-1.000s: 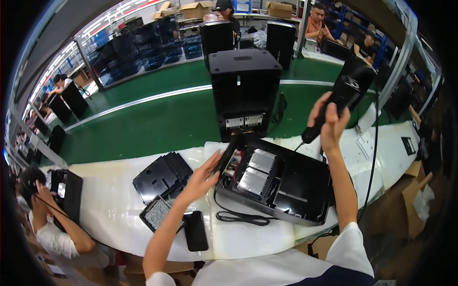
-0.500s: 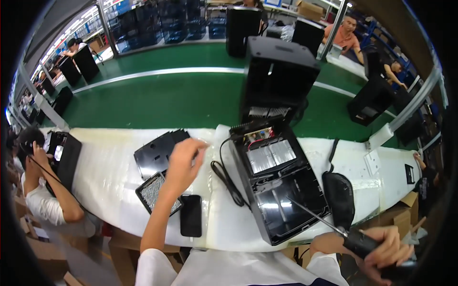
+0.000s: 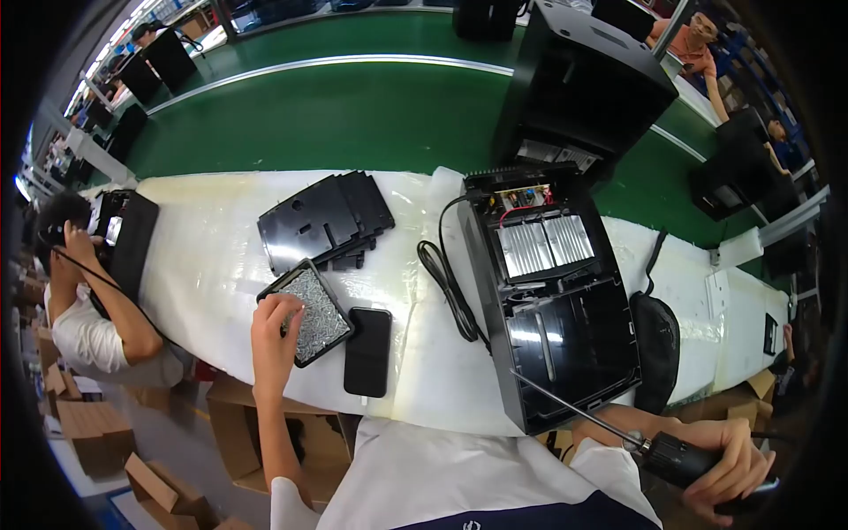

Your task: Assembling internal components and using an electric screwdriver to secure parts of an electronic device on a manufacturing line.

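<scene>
My left hand point(image 3: 277, 325) is at the near left edge of a black tray point(image 3: 343, 336) filled with small silvery screws point(image 3: 314, 309). Its fingertips are pinched together over the screws; what they hold, if anything, is too small to make out. My right hand point(image 3: 731, 466) is wrapped around a black electric screwdriver point(image 3: 676, 459), whose long thin bit points up and left across the near end of an opened black housing point(image 3: 565, 353). Inside the housing show a silvery ribbed block point(image 3: 546, 246) and a circuit board point(image 3: 523, 196) with red wires.
Flat black panels point(image 3: 318, 221) lie beyond the tray. A black phone point(image 3: 367, 352) and a coiled black cable point(image 3: 446, 287) lie left of the housing, a black pouch point(image 3: 655, 353) right of it. A tall black case point(image 3: 583, 88) stands behind. A co-worker point(image 3: 106, 309) works at left.
My left hand has come back from beside the black panels to the screw tray and closed into a pinch. The view has tilted down; my right hand still holds the screwdriver.
</scene>
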Action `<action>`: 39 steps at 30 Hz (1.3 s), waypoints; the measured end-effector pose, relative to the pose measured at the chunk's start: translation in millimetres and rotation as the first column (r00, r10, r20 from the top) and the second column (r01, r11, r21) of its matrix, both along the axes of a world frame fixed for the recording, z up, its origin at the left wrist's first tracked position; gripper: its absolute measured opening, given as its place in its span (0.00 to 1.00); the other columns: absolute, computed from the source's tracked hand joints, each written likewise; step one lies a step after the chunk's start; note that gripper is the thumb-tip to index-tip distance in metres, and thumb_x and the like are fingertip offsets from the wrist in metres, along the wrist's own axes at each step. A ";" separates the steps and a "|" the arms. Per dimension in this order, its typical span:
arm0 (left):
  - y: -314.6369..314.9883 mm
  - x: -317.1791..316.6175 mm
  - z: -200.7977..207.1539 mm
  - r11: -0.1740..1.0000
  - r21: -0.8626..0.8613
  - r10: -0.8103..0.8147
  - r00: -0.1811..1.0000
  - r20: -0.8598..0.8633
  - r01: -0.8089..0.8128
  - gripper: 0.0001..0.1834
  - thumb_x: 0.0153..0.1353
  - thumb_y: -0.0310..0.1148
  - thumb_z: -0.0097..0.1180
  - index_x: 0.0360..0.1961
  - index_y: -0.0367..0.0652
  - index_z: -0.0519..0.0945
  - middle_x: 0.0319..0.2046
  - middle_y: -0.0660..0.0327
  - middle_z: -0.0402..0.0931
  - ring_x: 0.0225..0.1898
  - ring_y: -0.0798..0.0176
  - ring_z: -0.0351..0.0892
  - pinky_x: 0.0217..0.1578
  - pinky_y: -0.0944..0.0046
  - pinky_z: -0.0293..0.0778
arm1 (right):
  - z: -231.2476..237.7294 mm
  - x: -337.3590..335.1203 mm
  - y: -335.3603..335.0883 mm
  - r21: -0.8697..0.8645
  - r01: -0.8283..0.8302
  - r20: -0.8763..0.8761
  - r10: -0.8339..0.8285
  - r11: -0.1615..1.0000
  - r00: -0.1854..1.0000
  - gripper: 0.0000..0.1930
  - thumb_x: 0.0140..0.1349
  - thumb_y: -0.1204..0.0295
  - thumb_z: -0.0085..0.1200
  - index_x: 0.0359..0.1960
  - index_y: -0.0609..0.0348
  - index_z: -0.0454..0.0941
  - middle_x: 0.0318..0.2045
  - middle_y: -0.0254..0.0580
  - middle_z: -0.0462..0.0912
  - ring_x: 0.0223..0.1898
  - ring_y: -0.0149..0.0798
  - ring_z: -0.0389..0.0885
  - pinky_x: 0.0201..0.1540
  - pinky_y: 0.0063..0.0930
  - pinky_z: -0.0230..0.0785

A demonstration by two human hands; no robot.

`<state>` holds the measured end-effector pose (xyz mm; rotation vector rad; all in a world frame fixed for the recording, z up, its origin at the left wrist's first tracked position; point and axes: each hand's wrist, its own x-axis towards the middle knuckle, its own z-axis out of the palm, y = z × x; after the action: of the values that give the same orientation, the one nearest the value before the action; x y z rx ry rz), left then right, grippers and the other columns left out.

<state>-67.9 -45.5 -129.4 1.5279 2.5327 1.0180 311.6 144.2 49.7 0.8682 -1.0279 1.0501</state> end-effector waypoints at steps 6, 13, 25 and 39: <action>19.4 12.3 5.0 0.997 0.083 0.011 1.000 -0.019 -0.009 0.07 0.51 0.16 0.60 0.32 0.36 0.80 0.33 0.56 0.80 0.37 0.54 0.78 0.42 0.61 0.72 | -8.7 12.2 -6.7 -0.031 0.060 0.013 -0.060 0.998 0.998 0.19 0.61 0.59 0.62 0.36 0.57 0.65 0.20 0.33 0.73 0.16 0.28 0.74 0.19 0.20 0.75; 42.5 90.0 47.3 0.839 0.140 -0.528 0.849 -0.025 0.526 0.14 0.42 0.16 0.64 0.31 0.41 0.80 0.33 0.65 0.81 0.32 0.62 0.76 0.38 0.60 0.67 | -40.6 68.7 -27.9 -0.248 0.208 -0.032 -0.223 0.946 0.974 0.42 0.42 0.58 0.65 0.55 0.74 0.63 0.57 0.56 0.65 0.65 0.42 0.62 0.72 0.31 0.45; 62.0 128.2 58.3 0.701 0.227 -0.704 0.707 0.066 0.676 0.16 0.41 0.21 0.68 0.34 0.43 0.82 0.36 0.66 0.82 0.29 0.64 0.72 0.37 0.60 0.64 | -32.6 91.4 -43.9 -0.549 0.816 0.166 -0.933 0.181 0.318 0.44 0.44 0.61 0.66 0.61 0.72 0.59 0.62 0.49 0.63 0.66 0.35 0.62 0.73 0.30 0.44; 66.1 132.9 65.6 0.660 0.075 -0.748 0.663 -0.031 0.747 0.15 0.48 0.26 0.62 0.40 0.43 0.80 0.35 0.67 0.76 0.35 0.67 0.74 0.44 0.58 0.64 | -24.1 94.8 -24.0 -0.069 -0.086 0.429 0.107 0.994 0.897 0.39 0.41 0.76 0.69 0.56 0.71 0.61 0.47 0.36 0.72 0.49 0.26 0.77 0.56 0.22 0.73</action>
<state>65.0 20.7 -63.8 2.2690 1.5305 0.9551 406.3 120.3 25.7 0.6629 -1.3334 1.3869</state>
